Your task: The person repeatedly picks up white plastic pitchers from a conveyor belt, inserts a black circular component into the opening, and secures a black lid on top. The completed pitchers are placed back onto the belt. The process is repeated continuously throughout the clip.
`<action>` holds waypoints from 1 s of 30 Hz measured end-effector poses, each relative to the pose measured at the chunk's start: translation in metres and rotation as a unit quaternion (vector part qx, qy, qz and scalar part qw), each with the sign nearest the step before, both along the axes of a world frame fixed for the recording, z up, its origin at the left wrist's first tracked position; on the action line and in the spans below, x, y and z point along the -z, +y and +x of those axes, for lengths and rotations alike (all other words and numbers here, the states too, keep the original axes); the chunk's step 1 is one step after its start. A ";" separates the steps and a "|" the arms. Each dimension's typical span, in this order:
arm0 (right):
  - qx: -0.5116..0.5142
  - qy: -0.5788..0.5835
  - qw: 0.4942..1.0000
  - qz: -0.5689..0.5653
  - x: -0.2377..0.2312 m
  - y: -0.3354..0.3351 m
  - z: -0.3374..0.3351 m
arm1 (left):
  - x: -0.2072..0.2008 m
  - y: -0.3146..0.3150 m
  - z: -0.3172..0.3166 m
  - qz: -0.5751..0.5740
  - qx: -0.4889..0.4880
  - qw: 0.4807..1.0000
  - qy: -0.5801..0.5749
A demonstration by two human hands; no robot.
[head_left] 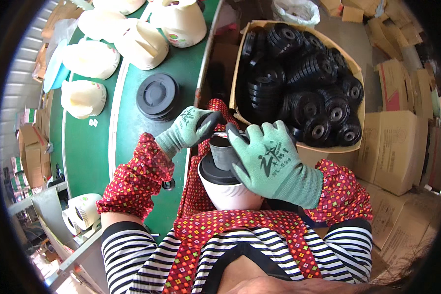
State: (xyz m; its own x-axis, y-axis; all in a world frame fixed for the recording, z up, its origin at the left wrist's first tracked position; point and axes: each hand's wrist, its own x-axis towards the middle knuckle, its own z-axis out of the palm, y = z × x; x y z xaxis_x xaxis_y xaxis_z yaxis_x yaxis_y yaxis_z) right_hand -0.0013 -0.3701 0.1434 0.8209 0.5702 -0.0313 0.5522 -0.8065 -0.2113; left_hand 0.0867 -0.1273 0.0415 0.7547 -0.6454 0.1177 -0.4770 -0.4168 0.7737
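A white rounded plastic body sits in my lap, its black round base facing up. A grey cylinder stands on that base. My left hand, in a green glove with black fingertips, is closed in a pinch beside the cylinder's upper rim. My right hand, gloved alike, curls around the cylinder's right side, thumb low and index finger at the top. Between the two hands a thin, light-coloured strip runs across the rim; its kind cannot be made out. My fingers partly hide the cylinder.
Stacked black discs stand on the green table to my left. Several cream plastic housings lie farther back. At right, an open carton holds many ribbed black round parts. Closed cartons are piled beyond it.
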 end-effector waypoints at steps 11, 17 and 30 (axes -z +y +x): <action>-0.018 0.031 0.933 0.359 0.059 -0.021 -0.041 | 0.012 0.151 -0.111 0.152 -0.314 0.937 0.031; 0.115 0.050 0.848 0.515 0.064 -0.001 -0.038 | 0.079 0.211 -0.173 0.255 -0.403 0.879 -0.012; 0.163 0.479 0.530 0.681 0.082 0.138 -0.014 | -0.048 0.175 -0.268 -0.311 -0.384 0.835 0.242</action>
State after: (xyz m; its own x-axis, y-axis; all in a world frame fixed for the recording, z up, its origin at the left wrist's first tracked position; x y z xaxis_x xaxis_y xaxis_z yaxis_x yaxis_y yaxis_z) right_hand -0.0151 -0.2325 0.0617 0.8622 0.4326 -0.2636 -0.4552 0.4332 -0.7779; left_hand -0.1809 0.0482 0.0899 0.9742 0.1229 -0.1892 0.1777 0.0987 0.9791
